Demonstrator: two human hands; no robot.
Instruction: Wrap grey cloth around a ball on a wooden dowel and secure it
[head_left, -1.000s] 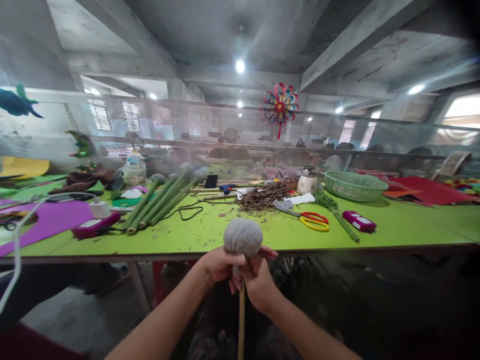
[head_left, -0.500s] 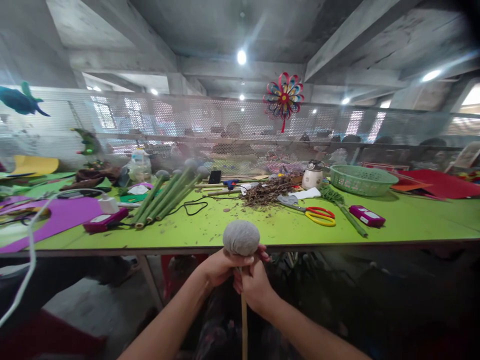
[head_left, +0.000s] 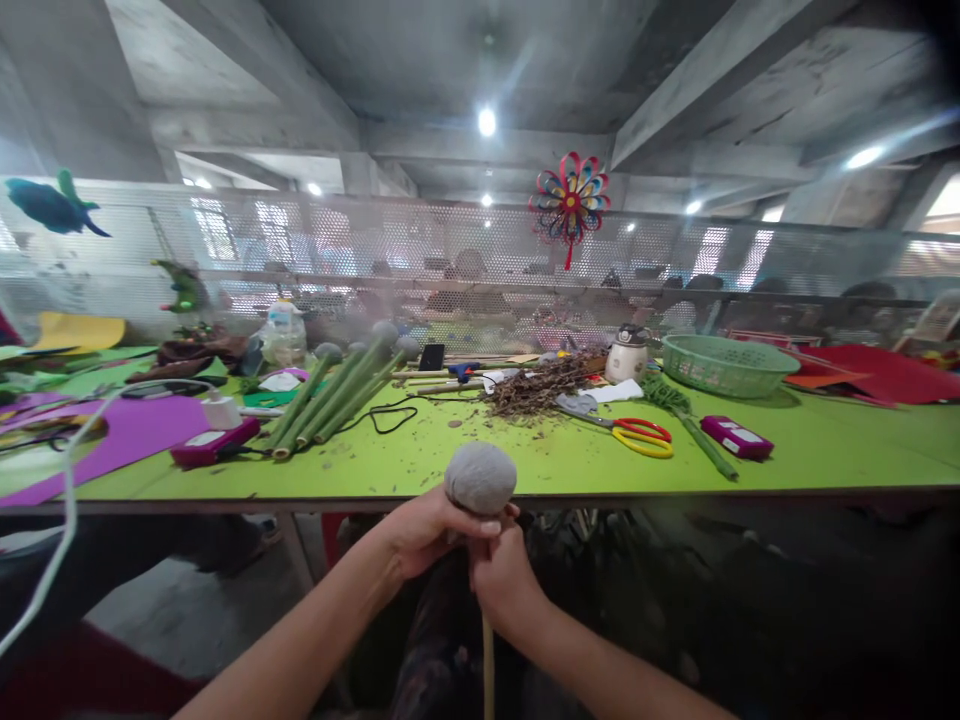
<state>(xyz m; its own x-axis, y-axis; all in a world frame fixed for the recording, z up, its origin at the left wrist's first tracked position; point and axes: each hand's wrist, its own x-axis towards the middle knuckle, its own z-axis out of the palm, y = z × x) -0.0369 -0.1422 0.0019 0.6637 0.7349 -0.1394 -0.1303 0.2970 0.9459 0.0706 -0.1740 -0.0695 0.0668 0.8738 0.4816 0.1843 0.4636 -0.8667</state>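
A round ball wrapped in grey cloth (head_left: 481, 478) sits on top of a thin wooden stick (head_left: 488, 665), held upright in front of the table's near edge. Just under the ball, my left hand (head_left: 427, 528) is closed around its neck, thumb lying across the front. My right hand (head_left: 507, 575) is closed directly below and to the right, wrapped at the top of the stick where the cloth gathers. The fingertips of both hands are partly hidden behind the ball and each other.
On the green table (head_left: 420, 465) lie green-wrapped stems (head_left: 341, 400), a heap of dry twigs (head_left: 536, 388), red-and-yellow-handled scissors (head_left: 641, 437), a green stalk (head_left: 709, 445), a purple box (head_left: 737, 438) and a green basket (head_left: 727, 365). A white cable (head_left: 69, 490) hangs at left.
My right hand has closed more tightly, its outstretched fingers now folded in below the ball. My left hand still grips the neck. The view has shifted slightly.
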